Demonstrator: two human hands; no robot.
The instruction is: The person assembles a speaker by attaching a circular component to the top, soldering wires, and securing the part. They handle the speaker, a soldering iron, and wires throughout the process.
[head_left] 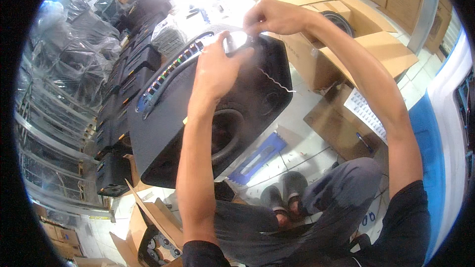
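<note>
A large black speaker cabinet (170, 104) stands tilted before me, with a strip of small coloured knobs (166, 76) along its top edge and a round opening in its side. My left hand (216, 69) rests on the cabinet's upper part, thumb and forefinger spread on either side of a bright, shiny pale thing (236, 42) whose kind glare hides. Just beyond it, my right hand (272, 16) is closed in a pinch at the cabinet's far top edge; what its fingers hold is not visible. A thin white wire or cord (278, 82) hangs across the cabinet's right side.
An open cardboard box (316, 62) with a round black part stands at the far right. On a brown carton (336, 113) lie a printed sheet (366, 111) and a pen (364, 142). More black cabinets (116, 118) line the left. Another open box (148, 222) sits lower left.
</note>
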